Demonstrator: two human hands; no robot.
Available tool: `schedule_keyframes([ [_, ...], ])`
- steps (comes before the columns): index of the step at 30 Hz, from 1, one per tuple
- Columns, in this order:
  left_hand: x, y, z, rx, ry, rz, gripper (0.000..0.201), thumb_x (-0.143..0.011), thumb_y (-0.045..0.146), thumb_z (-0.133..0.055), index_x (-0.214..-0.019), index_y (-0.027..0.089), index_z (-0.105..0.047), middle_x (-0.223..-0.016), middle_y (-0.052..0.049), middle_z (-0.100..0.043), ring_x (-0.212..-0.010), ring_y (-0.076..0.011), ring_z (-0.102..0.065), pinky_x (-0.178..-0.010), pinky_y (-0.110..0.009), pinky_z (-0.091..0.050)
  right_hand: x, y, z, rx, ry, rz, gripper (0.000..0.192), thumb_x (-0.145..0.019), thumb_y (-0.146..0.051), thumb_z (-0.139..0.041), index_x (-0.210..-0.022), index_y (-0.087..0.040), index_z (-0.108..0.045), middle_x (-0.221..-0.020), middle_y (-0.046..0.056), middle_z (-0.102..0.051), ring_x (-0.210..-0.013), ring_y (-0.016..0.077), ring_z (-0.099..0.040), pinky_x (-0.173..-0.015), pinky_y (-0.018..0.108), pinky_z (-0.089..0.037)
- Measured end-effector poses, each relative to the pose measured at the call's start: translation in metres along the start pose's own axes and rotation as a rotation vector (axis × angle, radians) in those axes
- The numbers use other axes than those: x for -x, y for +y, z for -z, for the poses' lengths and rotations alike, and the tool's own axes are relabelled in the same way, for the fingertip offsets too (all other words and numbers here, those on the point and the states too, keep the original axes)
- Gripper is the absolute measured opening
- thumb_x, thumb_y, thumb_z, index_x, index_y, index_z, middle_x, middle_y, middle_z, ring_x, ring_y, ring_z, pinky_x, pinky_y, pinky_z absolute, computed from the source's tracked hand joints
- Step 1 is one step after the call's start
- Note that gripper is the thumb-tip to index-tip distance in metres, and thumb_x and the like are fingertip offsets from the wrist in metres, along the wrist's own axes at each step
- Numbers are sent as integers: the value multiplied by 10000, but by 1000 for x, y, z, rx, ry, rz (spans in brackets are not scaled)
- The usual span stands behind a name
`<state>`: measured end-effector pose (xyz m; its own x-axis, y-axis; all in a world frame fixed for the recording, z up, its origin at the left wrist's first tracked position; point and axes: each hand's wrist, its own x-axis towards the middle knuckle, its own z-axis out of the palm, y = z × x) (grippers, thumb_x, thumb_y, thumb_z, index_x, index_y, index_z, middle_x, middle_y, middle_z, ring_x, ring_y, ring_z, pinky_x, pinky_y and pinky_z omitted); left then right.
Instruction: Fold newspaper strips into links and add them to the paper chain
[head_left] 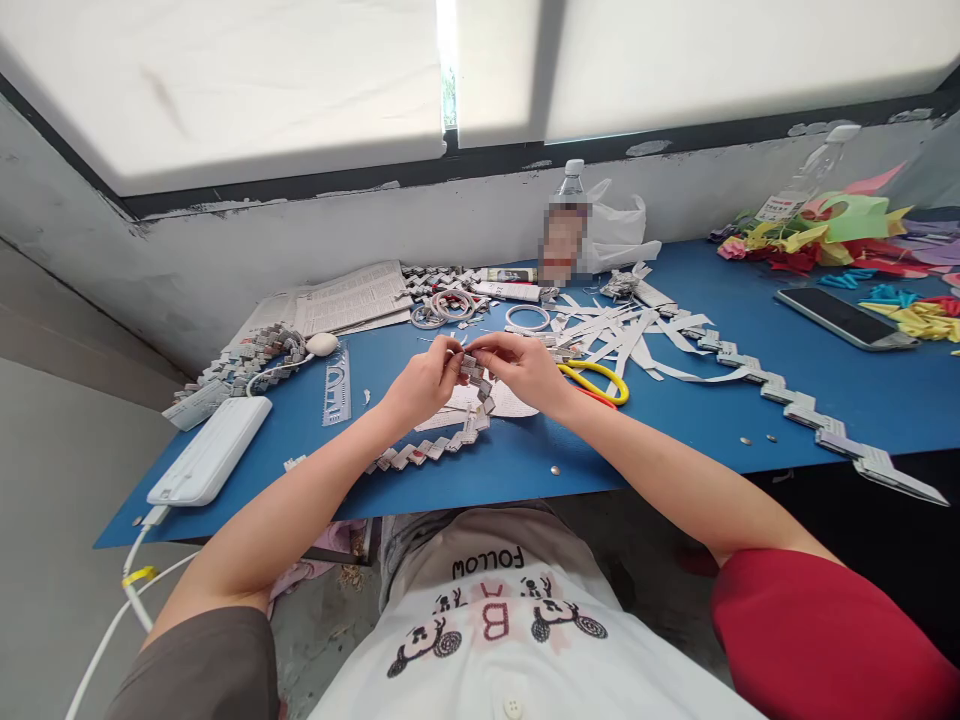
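Both of my hands meet over the middle of the blue table. A zigzag chain of folded newspaper strips runs from under my left forearm, curves to the right and rises to my fingertips. My left hand pinches the upper end of this chain with thumb and forefinger. Close against it, my right hand grips the same end, its fingers bent. Beneath the hands lie white paper sheets. Scissors with yellow and red handles rest beside my right wrist, their blades hidden.
Loose paper strips and another folded chain spread to the right, near a phone. On the left are a white power bank, a clear ruler and newspapers. A bottle stands at the back.
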<state>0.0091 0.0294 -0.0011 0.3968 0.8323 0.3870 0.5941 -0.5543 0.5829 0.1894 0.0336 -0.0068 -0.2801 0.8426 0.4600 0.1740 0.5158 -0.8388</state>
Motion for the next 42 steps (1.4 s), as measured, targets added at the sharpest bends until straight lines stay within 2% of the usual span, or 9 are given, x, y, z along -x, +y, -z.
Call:
schedule_keyframes([
  [4, 0, -2, -1, 6, 18, -5, 105, -938, 298, -385, -960, 218, -449, -754, -36, -709, -706, -192, -703, -651, -297, -505, -2, -2, 2, 39, 16, -17, 181, -818, -315, -599, -854, -166, -695, -824, 50, -715, -731, 159, -634, -669, 279, -501],
  [10, 1, 1, -1, -40, 3, -9, 74, -928, 273, -394, -935, 219, -444, -753, -36, -707, -691, -193, -696, -623, -287, -490, -3, -7, 5, 105, -77, -34, 169, -824, -283, -588, -786, -158, -696, -739, 41, -708, -651, 148, -618, -633, 276, -485],
  [15, 0, 5, 0, 28, -3, 10, 73, -936, 282, -389, -927, 219, -425, -746, -34, -702, -681, -187, -700, -631, -287, -503, -2, -11, 7, 149, -42, -2, 158, -821, -258, -590, -770, -157, -700, -726, 42, -708, -641, 148, -617, -617, 270, -476],
  [23, 0, 0, 0, 160, 29, 63, 114, -934, 326, -425, -921, 214, -443, -749, -24, -675, -683, -179, -700, -657, -305, -541, -2, -5, 8, 130, -43, -28, 159, -819, -283, -596, -760, -160, -678, -699, 36, -698, -631, 151, -625, -602, 272, -476],
  [27, 1, 3, 0, 362, 32, 95, 225, -921, 411, -477, -990, 197, -484, -812, -41, -691, -744, -180, -705, -724, -331, -570, -3, 1, 8, 87, 1, -44, 171, -820, -306, -604, -778, -155, -671, -716, 48, -694, -649, 163, -640, -611, 286, -502],
  [31, 1, 5, -2, 446, 24, 97, 367, -851, 423, -605, -1129, 208, -500, -908, -47, -705, -812, -179, -697, -786, -341, -573, -5, 2, 9, -26, -12, -95, 275, -808, -425, -640, -800, -152, -676, -736, 51, -695, -651, 165, -644, -614, 291, -537],
  [35, -1, 0, -3, 468, 49, 93, 326, -856, 400, -599, -1114, 215, -524, -891, -30, -698, -790, -163, -688, -781, -335, -577, -5, -5, 14, -146, -47, -153, 396, -846, -532, -559, -881, -157, -681, -788, 51, -688, -693, 163, -649, -604, 280, -560],
  [39, -2, -3, -1, 456, 96, 59, 330, -866, 365, -594, -1157, 231, -515, -854, -11, -693, -779, -155, -682, -792, -344, -572, -3, -11, 22, -183, -157, -145, 379, -826, -444, -623, -1098, -181, -605, -883, 57, -699, -764, 176, -671, -682, 319, -577],
  [42, -2, -2, 0, 445, 95, 46, 315, -873, 368, -586, -1150, 229, -527, -865, -22, -699, -806, -165, -690, -813, -352, -564, -1, -12, 25, -105, -158, -97, 297, -816, -357, -648, -1052, -195, -569, -773, 30, -696, -702, 168, -668, -701, 335, -561],
])
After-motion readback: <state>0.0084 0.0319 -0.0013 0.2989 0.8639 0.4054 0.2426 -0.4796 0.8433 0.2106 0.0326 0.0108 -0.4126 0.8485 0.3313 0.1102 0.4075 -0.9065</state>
